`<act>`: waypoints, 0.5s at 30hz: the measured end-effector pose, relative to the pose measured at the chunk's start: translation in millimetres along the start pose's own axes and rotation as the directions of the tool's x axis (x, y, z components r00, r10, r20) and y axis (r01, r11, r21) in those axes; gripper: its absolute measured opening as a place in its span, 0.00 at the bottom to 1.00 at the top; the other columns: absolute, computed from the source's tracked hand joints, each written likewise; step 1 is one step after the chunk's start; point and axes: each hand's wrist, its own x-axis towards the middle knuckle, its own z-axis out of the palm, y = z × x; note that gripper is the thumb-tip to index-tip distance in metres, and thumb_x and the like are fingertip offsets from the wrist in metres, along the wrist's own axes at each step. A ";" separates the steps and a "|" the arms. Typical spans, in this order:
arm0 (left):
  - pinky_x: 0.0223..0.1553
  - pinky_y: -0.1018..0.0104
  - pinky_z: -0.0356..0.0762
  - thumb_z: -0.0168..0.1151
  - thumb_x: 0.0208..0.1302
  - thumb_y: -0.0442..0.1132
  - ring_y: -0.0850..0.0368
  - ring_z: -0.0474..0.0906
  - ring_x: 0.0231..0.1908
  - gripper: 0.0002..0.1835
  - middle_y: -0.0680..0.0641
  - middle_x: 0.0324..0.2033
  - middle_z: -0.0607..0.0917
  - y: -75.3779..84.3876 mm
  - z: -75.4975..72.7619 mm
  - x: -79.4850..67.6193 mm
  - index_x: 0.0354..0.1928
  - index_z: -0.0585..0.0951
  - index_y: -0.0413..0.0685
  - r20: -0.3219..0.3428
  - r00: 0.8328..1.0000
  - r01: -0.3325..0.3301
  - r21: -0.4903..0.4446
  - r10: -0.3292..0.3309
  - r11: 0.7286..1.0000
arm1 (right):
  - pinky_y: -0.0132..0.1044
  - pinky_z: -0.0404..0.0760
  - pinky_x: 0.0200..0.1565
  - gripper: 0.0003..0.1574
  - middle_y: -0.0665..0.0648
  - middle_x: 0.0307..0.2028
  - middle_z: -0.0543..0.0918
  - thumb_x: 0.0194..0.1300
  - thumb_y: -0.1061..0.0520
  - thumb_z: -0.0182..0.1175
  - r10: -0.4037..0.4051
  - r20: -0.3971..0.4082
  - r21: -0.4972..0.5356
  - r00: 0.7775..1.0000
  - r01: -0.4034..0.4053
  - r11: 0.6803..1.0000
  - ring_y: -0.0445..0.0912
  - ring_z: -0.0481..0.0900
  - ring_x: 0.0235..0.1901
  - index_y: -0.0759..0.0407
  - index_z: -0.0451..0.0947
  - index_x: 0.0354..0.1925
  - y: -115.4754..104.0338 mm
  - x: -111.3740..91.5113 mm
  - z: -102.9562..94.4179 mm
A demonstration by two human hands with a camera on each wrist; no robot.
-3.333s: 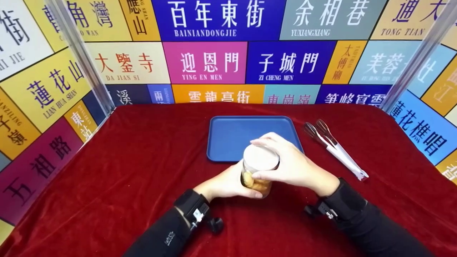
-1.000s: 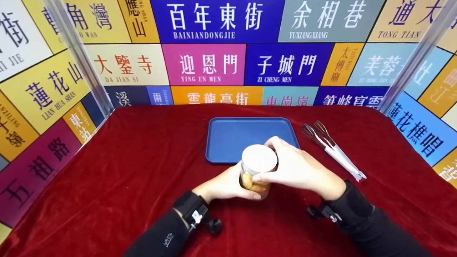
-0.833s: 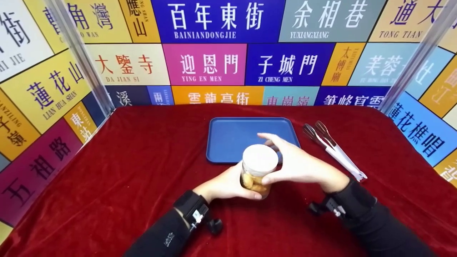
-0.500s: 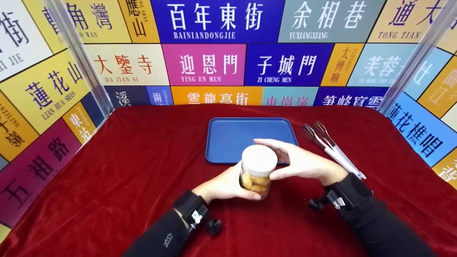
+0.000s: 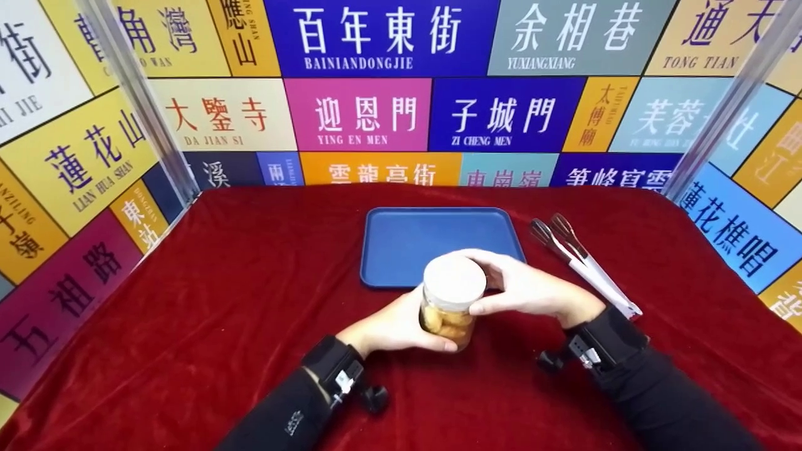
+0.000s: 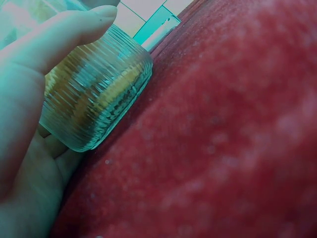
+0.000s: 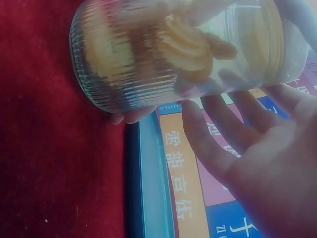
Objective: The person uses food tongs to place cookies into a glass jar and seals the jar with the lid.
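Observation:
A clear ribbed jar [image 5: 447,322] with a white lid [image 5: 455,281] stands almost upright, in front of the tray. Ridged cookies [image 7: 183,49] show through its wall in the right wrist view. Around the jar's lower body curls my left hand [image 5: 391,326], its thumb [image 6: 81,27] lying across the front. My right hand [image 5: 532,288] grips the lid from the right, thumb at the near right edge and index finger behind the far edge. The head view hides the other right fingers; in the right wrist view, they are bent beside the jar's upper part.
Behind the jar lies a blue tray [image 5: 401,247] on the red cloth [image 5: 250,300]. Tongs [image 5: 589,266] with white handles rest right of the tray. Panels with large characters [image 5: 366,113] form the back wall, and clear posts [image 5: 147,106] stand at the corners.
My right hand loosened from the lid, drew back to the right with spread fingers, then came in again and took hold of it. The left hand and jar stayed in place.

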 end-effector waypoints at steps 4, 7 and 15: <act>0.72 0.58 0.70 0.85 0.52 0.34 0.56 0.77 0.63 0.49 0.53 0.62 0.81 -0.3 -0.2 -0.1 0.73 0.67 0.56 0.002 1.000 -0.011 -0.007 0.011 1.000 | 0.38 0.77 0.67 0.48 0.61 0.68 0.76 0.64 0.60 0.78 0.022 -0.031 -0.039 0.999 -0.023 0.999 0.49 0.76 0.67 0.63 0.63 0.74 -1.4 1.1 4.3; 0.72 0.58 0.70 0.85 0.52 0.33 0.56 0.77 0.64 0.50 0.53 0.62 0.81 0.2 -0.7 0.4 0.75 0.66 0.56 0.007 1.000 -0.019 -0.018 0.019 1.000 | 0.37 0.78 0.65 0.49 0.59 0.65 0.77 0.61 0.57 0.81 0.041 -0.073 -0.091 0.996 -0.047 0.995 0.51 0.77 0.64 0.61 0.63 0.70 -3.9 1.5 7.7; 0.72 0.58 0.70 0.85 0.53 0.34 0.56 0.77 0.64 0.51 0.53 0.63 0.80 1.7 0.3 1.2 0.75 0.65 0.57 0.006 1.000 -0.013 -0.012 0.013 1.000 | 0.38 0.78 0.65 0.52 0.56 0.65 0.78 0.58 0.58 0.82 0.042 -0.098 -0.138 0.994 -0.056 0.989 0.51 0.77 0.65 0.57 0.60 0.71 -6.6 -0.3 10.4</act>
